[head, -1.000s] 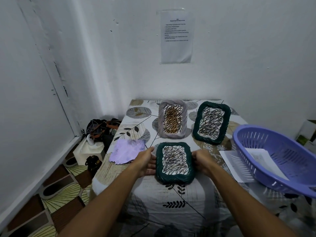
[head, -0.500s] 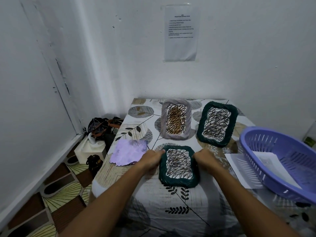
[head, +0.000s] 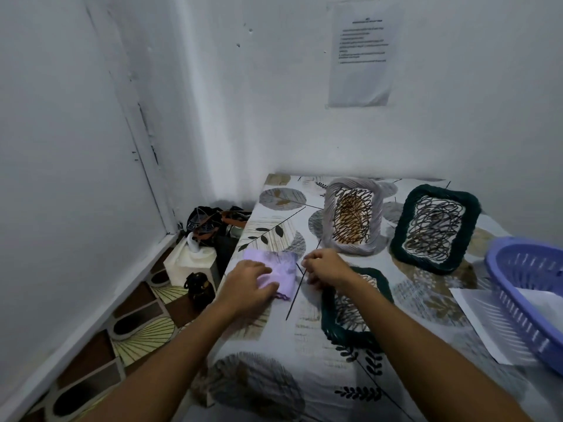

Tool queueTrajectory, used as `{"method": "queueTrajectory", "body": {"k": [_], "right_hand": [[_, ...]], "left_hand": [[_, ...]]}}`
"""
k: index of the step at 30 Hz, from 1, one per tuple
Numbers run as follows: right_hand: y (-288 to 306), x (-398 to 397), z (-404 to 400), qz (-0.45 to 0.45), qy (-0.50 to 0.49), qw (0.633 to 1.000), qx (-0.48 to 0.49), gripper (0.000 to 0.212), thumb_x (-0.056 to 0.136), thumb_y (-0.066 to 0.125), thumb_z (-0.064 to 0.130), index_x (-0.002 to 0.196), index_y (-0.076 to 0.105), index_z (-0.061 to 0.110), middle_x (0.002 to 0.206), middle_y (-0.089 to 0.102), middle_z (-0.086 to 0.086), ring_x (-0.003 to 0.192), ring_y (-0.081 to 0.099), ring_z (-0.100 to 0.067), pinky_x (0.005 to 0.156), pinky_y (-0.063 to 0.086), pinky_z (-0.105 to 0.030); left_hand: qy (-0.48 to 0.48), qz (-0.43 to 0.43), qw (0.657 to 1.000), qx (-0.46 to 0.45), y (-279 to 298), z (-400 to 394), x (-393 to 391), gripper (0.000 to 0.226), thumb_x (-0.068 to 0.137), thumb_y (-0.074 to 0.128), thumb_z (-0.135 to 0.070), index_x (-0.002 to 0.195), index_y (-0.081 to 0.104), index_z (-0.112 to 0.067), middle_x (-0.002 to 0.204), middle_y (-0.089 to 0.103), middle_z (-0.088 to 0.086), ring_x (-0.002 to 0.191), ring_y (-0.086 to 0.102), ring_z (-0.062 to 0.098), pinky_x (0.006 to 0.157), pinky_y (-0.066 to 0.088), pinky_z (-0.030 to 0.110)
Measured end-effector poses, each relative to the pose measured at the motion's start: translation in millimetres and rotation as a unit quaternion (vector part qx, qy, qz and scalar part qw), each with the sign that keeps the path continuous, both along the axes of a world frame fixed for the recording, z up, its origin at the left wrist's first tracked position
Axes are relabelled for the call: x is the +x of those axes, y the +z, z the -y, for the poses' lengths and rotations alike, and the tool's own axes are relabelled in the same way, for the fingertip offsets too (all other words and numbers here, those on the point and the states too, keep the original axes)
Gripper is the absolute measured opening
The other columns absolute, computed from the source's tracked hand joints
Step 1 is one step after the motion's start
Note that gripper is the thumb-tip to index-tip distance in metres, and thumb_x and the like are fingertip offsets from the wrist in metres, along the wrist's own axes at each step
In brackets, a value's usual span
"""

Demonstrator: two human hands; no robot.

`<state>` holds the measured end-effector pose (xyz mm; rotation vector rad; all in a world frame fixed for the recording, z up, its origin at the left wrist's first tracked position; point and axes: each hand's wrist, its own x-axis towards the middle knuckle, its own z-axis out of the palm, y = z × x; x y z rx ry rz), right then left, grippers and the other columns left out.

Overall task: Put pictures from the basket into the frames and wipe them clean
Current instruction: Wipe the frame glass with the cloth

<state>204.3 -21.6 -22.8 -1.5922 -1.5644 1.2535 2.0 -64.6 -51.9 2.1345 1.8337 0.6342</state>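
Cloth: a lilac cloth (head: 281, 271) lies crumpled on the table (head: 304, 345), near its left edge; all places below are given from it.
Left hand: the left hand (head: 246, 283) lies on the cloth's near-left part, fingers bent over the fabric and pressing it down; whether they pinch a fold cannot be told.
Right hand: the right hand (head: 324, 268) is just right of the cloth, at its right edge, fingers curled in loosely; whether they touch the cloth or hold anything cannot be told.
Near frame: a dark green frame (head: 377, 287) lies flat right of the cloth and a little nearer the person, a scribbled picture in it; the right wrist and forearm cross over it.
Grey frame: a pale grey frame (head: 329, 214) lies beyond the cloth to the right, holding a brown scribble picture.
Far green frame: a second green frame (head: 405, 236) lies right of the grey one, well apart from the cloth, with a black scribble picture.
Basket: a lilac basket (head: 518, 287) stands far right of the cloth at the table's right edge, with a sheet (head: 542, 303) inside.
Loose sheet: a white paper (head: 475, 315) lies partly under the basket.
Wall: a printed notice (head: 361, 53) hangs well above and right of the cloth.
Floor: a white box (head: 190, 263) and dark bags (head: 210, 222) sit left of the cloth, below the table edge.
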Motion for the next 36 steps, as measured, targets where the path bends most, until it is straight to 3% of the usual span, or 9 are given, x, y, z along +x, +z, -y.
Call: {"method": "queueTrajectory", "body": {"k": [3,6,11,13,18,22,26,29,36], "right_hand": [[-15.4,-16.1,-22.4,0.102,-0.017,0.993,0.061,0.022,0.091,0.057,0.019,0.094,0.065,-0.002,0.074,0.063,-0.015,0.06,0.056,-0.023,0.057,0.049,-0.032],[-23.4,-27.0,-41.0,0.173,-0.032,0.98,0.092,0.029,0.09,0.059,0.037,0.091,0.068,0.01,0.086,0.069,-0.01,0.074,0.064,-0.026,0.071,0.052,-0.035],[-30.1,-37.6,-55.9,0.224,-0.046,0.97,0.086,0.043,0.082,0.064,0.056,0.073,0.063,0.015,0.073,0.064,-0.003,0.069,0.062,-0.022,0.06,0.045,-0.028],[-31.4,-39.8,-60.6,0.202,-0.049,0.975,0.073,0.041,0.079,0.07,0.053,0.066,0.056,0.017,0.066,0.058,-0.001,0.063,0.056,-0.019,0.056,0.038,-0.026],[-23.6,-43.1,-62.3,0.018,-0.011,1.0,0.018,0.04,0.081,0.076,0.033,0.06,0.045,0.017,0.056,0.044,-0.001,0.048,0.038,-0.012,0.046,0.031,-0.023],[-20.5,-44.4,-52.8,-0.104,-0.007,0.993,-0.057,0.029,0.084,0.071,0.034,0.08,0.057,0.009,0.073,0.058,-0.009,0.064,0.053,-0.021,0.06,0.046,-0.031],[-23.8,-44.1,-41.5,-0.261,-0.027,0.948,-0.181,0.047,0.074,0.079,0.028,0.104,0.065,-0.005,0.093,0.068,-0.017,0.079,0.063,-0.029,0.071,0.054,-0.037],[-27.5,-48.4,-34.0,-0.275,-0.02,0.943,-0.187,0.05,0.07,0.081,0.023,0.105,0.064,-0.009,0.1,0.07,-0.02,0.086,0.067,-0.032,0.072,0.056,-0.038],[-23.4,-66.9,-13.1,-0.171,0.006,0.981,-0.095,0.03,0.069,0.084,0.02,0.087,0.067,0.002,0.084,0.071,-0.012,0.071,0.065,-0.022,0.063,0.052,-0.028]], "left_hand": [[-0.03,-0.074,0.996,-0.039,-12.6,2.1,-15.1,0.07,0.084,0.038,-0.067,0.139,0.049,-0.025,0.153,0.035,-0.001,0.145,0.018,0.018,0.117,0.016,0.052],[-0.048,-0.074,0.995,-0.037,-23.4,3.9,-25.4,0.067,0.089,0.035,-0.068,0.144,0.042,-0.03,0.157,0.024,-0.006,0.147,0.008,0.015,0.117,-0.002,0.054],[-0.064,-0.041,0.996,-0.038,-27.9,2.0,-33.0,0.084,0.076,0.02,-0.079,0.143,0.041,-0.033,0.157,0.024,-0.011,0.147,0.004,0.009,0.116,-0.011,0.052],[-0.067,-0.036,0.996,-0.036,-28.8,0.6,-34.3,0.084,0.076,0.019,-0.08,0.142,0.042,-0.034,0.157,0.024,-0.012,0.147,0.005,0.009,0.116,-0.012,0.052],[-0.068,-0.026,0.997,-0.039,-30.6,0.4,-35.9,0.083,0.076,0.02,-0.079,0.142,0.043,-0.035,0.156,0.024,-0.013,0.147,0.006,0.009,0.117,-0.01,0.052],[-0.073,-0.025,0.996,-0.044,-30.4,0.7,-36.4,0.082,0.077,0.019,-0.079,0.143,0.042,-0.034,0.157,0.022,-0.013,0.147,0.004,0.007,0.117,-0.011,0.052],[-0.079,-0.029,0.995,-0.055,-28.8,3.2,-36.9,0.086,0.076,0.017,-0.08,0.144,0.041,-0.033,0.158,0.019,-0.012,0.147,0.003,0.008,0.116,-0.011,0.053],[-0.085,-0.026,0.994,-0.064,-27.5,6.3,-36.8,0.087,0.075,0.017,-0.08,0.145,0.038,-0.034,0.158,0.015,-0.013,0.146,0.0,0.007,0.116,-0.012,0.053],[-0.107,-0.025,0.992,-0.065,-26.2,14.9,-40.6,0.086,0.073,0.02,-0.084,0.147,0.029,-0.041,0.158,0.009,-0.016,0.146,-0.006,0.006,0.115,-0.014,0.054]]}}
